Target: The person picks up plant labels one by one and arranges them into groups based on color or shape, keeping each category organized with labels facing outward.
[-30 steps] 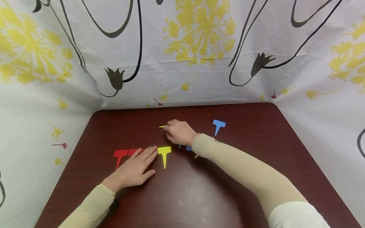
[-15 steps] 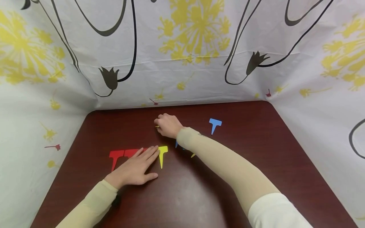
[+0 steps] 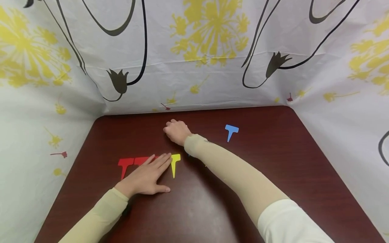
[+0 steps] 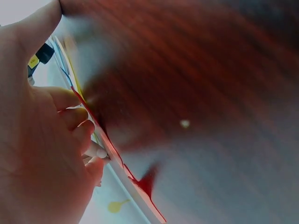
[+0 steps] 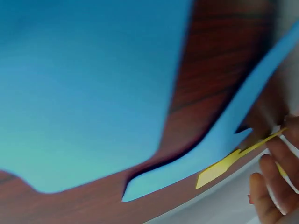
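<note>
My left hand [image 3: 144, 179] lies with straight fingers over a row of red T-shaped plant labels [image 3: 125, 163]. Its fingertips meet the left side of a yellow T-shaped plant label [image 3: 174, 163], which stands at the row's right end. Farther back, my right hand [image 3: 177, 131] is low over the table with curled fingers. In the right wrist view, its fingers [image 5: 275, 179] close at the pointed stem tip of another yellow plant label [image 5: 217, 170]. Blue plant labels [image 5: 187, 163] lie beside that one, near the wrist; the forearm mostly hides them in the head view.
A single blue plant label [image 3: 231, 131] lies at the back right of the dark red wooden table [image 3: 267, 162]. A white cloth [image 3: 194, 77] with yellow and dark flower prints hangs around the table's back and sides.
My right hand has moved left and a little back, now covering the yellow label's tip in the head view. The left hand stays flat, its fingertips slightly farther over the front yellow label.
</note>
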The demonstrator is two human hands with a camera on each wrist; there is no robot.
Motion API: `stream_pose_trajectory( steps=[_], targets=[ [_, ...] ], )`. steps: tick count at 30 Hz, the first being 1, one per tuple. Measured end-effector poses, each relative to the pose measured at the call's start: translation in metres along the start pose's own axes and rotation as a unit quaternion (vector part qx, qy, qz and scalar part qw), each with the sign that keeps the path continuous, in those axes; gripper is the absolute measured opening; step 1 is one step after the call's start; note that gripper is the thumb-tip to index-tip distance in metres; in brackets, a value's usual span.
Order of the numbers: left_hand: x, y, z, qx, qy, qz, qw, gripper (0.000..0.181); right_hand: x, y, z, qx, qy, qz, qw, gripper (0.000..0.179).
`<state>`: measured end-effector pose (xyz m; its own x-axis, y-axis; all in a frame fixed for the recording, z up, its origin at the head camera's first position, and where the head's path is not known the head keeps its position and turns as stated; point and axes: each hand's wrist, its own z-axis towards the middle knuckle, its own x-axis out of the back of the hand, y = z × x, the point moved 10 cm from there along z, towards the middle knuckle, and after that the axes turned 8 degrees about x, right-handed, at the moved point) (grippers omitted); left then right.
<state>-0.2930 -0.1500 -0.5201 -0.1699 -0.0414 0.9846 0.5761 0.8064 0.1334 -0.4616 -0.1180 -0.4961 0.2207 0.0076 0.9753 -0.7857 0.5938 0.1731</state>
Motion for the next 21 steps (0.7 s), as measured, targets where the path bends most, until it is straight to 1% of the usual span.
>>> stream_pose_trajectory(
  steps=[5, 9, 15, 18, 21],
  targets=[
    [0.0, 0.002, 0.002, 0.003, 0.0, 0.003, 1.0, 0.105, 0.002, -0.004, -0.004, 0.037, 0.001, -0.038, 0.9986, 0.023],
    [0.0, 0.002, 0.004, 0.002, -0.001, 0.006, 1.0, 0.105, 0.012, -0.006, -0.008, 0.064, 0.02, -0.039, 0.997, 0.021],
    [0.0, 0.001, 0.003, 0.005, -0.008, 0.009, 0.9999, 0.105, 0.037, -0.009, -0.016, 0.114, 0.065, -0.029, 0.9909, 0.019],
    [0.001, 0.0, 0.002, 0.004, -0.006, 0.004, 1.0, 0.105, 0.051, -0.008, -0.025, 0.133, 0.093, -0.007, 0.9868, 0.015],
    [0.001, 0.0, 0.002, 0.002, -0.004, 0.004, 1.0, 0.105, 0.067, -0.008, -0.039, 0.153, 0.141, 0.025, 0.9778, 0.011]
  ],
)
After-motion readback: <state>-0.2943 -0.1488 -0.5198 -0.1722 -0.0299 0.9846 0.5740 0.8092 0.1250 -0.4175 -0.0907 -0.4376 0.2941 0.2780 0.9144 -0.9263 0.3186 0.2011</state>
